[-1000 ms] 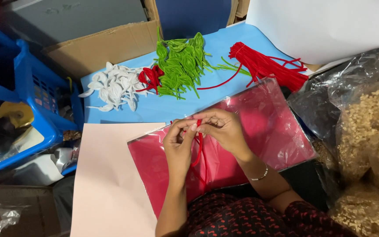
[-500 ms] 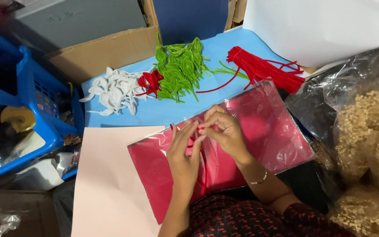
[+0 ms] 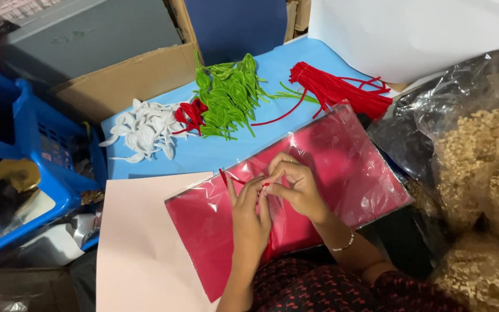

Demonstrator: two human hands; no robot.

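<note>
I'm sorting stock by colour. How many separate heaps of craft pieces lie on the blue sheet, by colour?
White petal heap: 1
Green leaf heap: 1
Red heaps: 2, a small one and a long bundle
Total: 4

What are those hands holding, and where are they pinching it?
A thin red fuzzy wire. The left hand and right hand meet fingertip to fingertip, pinching it near one end, above the red packet. The other end sticks out to the left.

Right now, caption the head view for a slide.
Both hands pinch a red pipe cleaner over a red plastic sleeve.
</note>
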